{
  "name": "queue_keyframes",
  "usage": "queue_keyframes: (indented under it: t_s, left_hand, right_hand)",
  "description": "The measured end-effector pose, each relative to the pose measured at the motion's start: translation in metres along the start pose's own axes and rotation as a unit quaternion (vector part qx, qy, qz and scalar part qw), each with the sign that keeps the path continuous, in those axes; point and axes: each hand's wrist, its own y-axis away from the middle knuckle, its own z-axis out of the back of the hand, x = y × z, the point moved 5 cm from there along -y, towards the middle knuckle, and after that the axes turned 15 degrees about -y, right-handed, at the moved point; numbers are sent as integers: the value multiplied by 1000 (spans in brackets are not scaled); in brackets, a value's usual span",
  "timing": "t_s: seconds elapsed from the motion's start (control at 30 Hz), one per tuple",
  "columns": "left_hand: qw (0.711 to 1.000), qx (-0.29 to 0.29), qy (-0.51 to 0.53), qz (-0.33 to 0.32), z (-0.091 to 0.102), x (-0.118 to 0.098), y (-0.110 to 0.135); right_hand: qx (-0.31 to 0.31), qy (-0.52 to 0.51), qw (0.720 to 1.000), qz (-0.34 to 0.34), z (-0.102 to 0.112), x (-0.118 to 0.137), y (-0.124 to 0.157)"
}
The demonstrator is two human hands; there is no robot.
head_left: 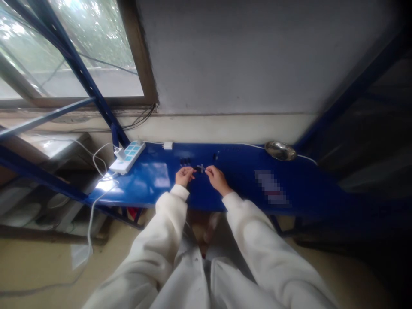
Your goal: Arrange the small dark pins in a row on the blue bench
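Observation:
Over the blue table my left hand [184, 176] and my right hand [218, 178] face each other, both with fingers pinched. Between the fingertips is a small grey cross-shaped piece [201, 168], with my right fingers gripping its near end. A tiny dark bit shows at my left fingertips, too small to name. Just beyond my left hand lie several small dark pieces [185, 162] on the table. Farther back, past my right hand, is another small dark item [215, 156] with a pale spot.
The blue table [151, 195] runs along a wall. A white power strip [130, 156] with a plugged-in adapter and cables lies at its left end, near a small white box [168, 146]. A shiny metal bowl [280, 150] stands at the back right, beyond a blurred-out flat item [272, 188].

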Motion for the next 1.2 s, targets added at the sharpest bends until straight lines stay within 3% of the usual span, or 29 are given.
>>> queue_keyframes:
  t_s: [0.47, 0.83, 1.07, 1.2]
  left_hand:
    - [1000, -1, 5, -6, 1, 2, -1]
    - [1000, -13, 4, -18, 3, 0, -1]
    - [998, 63, -2, -17, -6, -1, 1]
    - [998, 64, 12, -15, -5, -1, 1]
  right_hand:
    - [4, -6, 1000, 3, 2, -6, -1]
    - [76, 110, 987, 90, 9, 18, -10]
    - [120, 124, 977, 121, 0, 34, -12]
    - [127, 128, 977, 114, -6, 34, -11]
